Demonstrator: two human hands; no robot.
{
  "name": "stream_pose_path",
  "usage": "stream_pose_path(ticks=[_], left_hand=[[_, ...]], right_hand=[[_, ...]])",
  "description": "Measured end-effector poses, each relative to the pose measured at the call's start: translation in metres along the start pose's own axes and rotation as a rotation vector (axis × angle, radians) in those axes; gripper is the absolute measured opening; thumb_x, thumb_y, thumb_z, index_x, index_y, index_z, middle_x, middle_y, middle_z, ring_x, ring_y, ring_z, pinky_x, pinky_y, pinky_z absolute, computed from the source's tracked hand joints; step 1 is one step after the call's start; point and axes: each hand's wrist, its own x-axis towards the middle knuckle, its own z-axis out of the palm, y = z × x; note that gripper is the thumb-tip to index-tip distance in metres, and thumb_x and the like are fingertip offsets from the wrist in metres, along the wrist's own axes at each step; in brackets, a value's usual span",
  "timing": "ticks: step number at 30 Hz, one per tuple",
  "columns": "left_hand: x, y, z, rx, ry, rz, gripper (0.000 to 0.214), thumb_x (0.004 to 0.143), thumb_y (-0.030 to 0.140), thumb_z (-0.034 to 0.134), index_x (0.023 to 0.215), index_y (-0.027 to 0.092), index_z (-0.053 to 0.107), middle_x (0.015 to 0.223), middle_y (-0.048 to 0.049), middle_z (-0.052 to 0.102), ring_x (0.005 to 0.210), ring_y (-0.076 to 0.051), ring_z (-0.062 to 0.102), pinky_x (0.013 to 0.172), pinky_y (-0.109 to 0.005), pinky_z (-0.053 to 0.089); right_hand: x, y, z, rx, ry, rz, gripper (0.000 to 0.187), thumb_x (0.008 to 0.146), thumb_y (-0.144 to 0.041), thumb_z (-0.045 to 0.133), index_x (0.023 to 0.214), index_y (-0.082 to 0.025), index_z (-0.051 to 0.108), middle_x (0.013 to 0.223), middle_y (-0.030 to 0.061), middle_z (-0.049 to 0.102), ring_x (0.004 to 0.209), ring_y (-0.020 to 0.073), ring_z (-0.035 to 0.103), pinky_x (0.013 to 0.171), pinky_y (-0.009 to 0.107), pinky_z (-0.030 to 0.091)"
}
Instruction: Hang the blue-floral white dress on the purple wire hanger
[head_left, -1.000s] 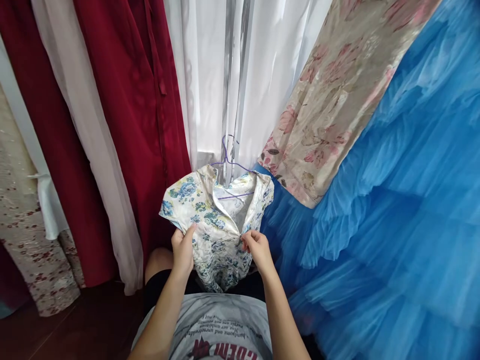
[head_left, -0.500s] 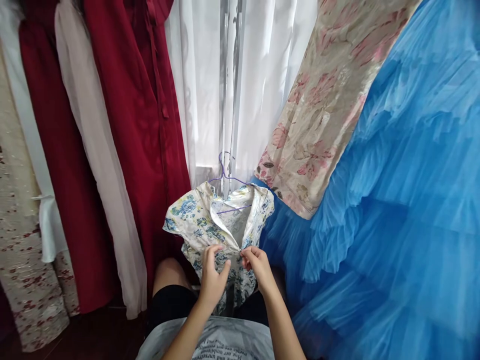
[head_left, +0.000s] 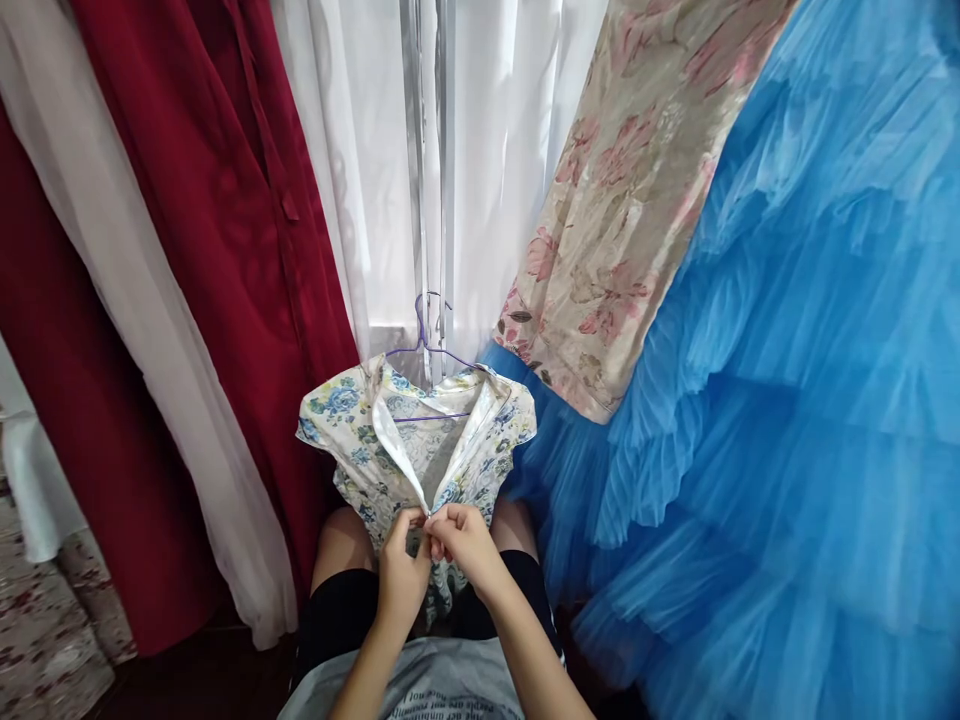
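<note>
A small white dress with blue flowers point(head_left: 341, 425) hangs on a thin purple wire hanger point(head_left: 424, 335) in front of me, its back opening spread apart. My left hand point(head_left: 401, 575) and my right hand point(head_left: 461, 540) meet at the bottom of that opening. Both pinch the fabric edges together there. Whatever fastening sits between the fingertips is too small to make out. The lower part of the dress drops between my knees, behind my hands.
Dark red garments point(head_left: 225, 200) and a pale sheer one point(head_left: 135, 290) hang at the left. White curtains point(head_left: 487, 150) are behind the hanger. A beige rose-print cloth point(head_left: 622, 200) and a big blue tulle skirt point(head_left: 787, 400) fill the right. Dark floor point(head_left: 202, 680) lies below.
My left hand slid from the dress's left side to the centre opening and closed beside my right hand. The view shifted a little, and the dress sits slightly further left.
</note>
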Motion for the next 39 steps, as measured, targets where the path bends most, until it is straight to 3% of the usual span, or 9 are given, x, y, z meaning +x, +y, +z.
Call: stream_pose_path(ticks=[6,13,16,22,24,28,31,35,39], left_hand=[[0.008,0.011,0.0,0.05,-0.104,0.112,0.013,0.094,0.024,0.051,0.081,0.02,0.054,0.079,-0.0016,0.061,0.078,-0.019,0.061,0.075,-0.029,0.047],[0.025,0.018,0.007,0.083,-0.222,0.173,0.015,0.089,0.018,0.049,0.075,0.021,0.05,0.077,-0.0014,0.053,0.074,-0.018,0.057,0.069,-0.028,0.045],[0.027,0.01,0.01,0.068,-0.308,0.154,0.014,0.087,0.016,0.049,0.074,0.022,0.052,0.077,-0.0013,0.055,0.071,-0.017,0.056,0.066,-0.027,0.044],[0.046,0.004,-0.005,0.054,-0.364,0.103,0.011,0.089,0.026,0.056,0.079,0.021,0.058,0.077,-0.0019,0.061,0.074,-0.019,0.06,0.071,-0.03,0.048],[0.072,0.022,-0.019,0.023,-0.28,0.155,0.01,0.092,0.026,0.055,0.087,0.021,0.061,0.082,-0.0031,0.064,0.08,-0.019,0.062,0.076,-0.031,0.049],[0.138,0.078,-0.044,-0.022,0.061,0.33,0.019,0.093,0.027,0.06,0.111,0.021,0.062,0.085,-0.0016,0.065,0.081,-0.017,0.063,0.081,-0.03,0.049],[0.178,0.112,-0.052,-0.007,0.046,0.458,0.035,0.095,0.024,0.059,0.129,0.021,0.059,0.088,-0.0012,0.064,0.077,-0.015,0.059,0.075,-0.028,0.049],[0.202,0.126,-0.049,0.126,-0.047,0.602,0.013,0.097,0.024,0.056,0.099,0.019,0.068,0.086,-0.0024,0.063,0.076,-0.015,0.058,0.071,-0.028,0.047],[0.209,0.126,-0.048,0.188,0.037,0.688,0.011,0.098,0.022,0.054,0.092,0.018,0.063,0.087,-0.0039,0.063,0.084,-0.018,0.06,0.08,-0.032,0.048]], right_hand=[[0.014,-0.02,0.003,0.162,0.204,-0.065,0.018,0.07,-0.033,0.063,0.06,-0.018,0.061,0.042,-0.0052,0.05,0.038,0.0079,0.035,0.043,0.022,0.025],[0.097,-0.139,0.005,-0.082,0.188,-0.352,0.026,0.068,-0.031,0.064,0.047,-0.02,0.054,0.039,-0.0035,0.049,0.041,0.0091,0.037,0.047,0.025,0.03],[0.113,-0.169,0.006,-0.073,0.192,-0.41,0.025,0.069,-0.033,0.064,0.05,-0.019,0.055,0.042,-0.0046,0.049,0.043,0.0089,0.037,0.046,0.024,0.029],[0.103,-0.163,0.006,-0.027,0.147,-0.392,0.016,0.07,-0.032,0.062,0.069,-0.016,0.065,0.042,-0.0067,0.049,0.041,0.0087,0.037,0.044,0.023,0.027],[0.098,-0.159,0.004,-0.024,0.14,-0.385,0.015,0.071,-0.03,0.061,0.07,-0.016,0.065,0.042,-0.0068,0.049,0.04,0.0086,0.037,0.044,0.023,0.027],[0.092,-0.159,0.0,-0.06,0.104,-0.382,0.012,0.072,-0.027,0.06,0.069,-0.016,0.064,0.041,-0.0069,0.048,0.041,0.0092,0.04,0.045,0.023,0.029],[0.09,-0.158,-0.001,-0.106,0.082,-0.411,0.012,0.075,-0.027,0.06,0.068,-0.017,0.062,0.043,-0.0065,0.049,0.041,0.0094,0.042,0.046,0.023,0.03],[0.099,-0.15,0.001,-0.116,0.058,-0.442,0.014,0.078,-0.029,0.061,0.069,-0.018,0.059,0.044,-0.0071,0.049,0.041,0.009,0.041,0.046,0.022,0.03],[0.116,-0.135,0.007,-0.154,0.106,-0.482,0.019,0.08,-0.034,0.062,0.071,-0.021,0.053,0.047,-0.009,0.044,0.041,0.008,0.035,0.044,0.022,0.025]])
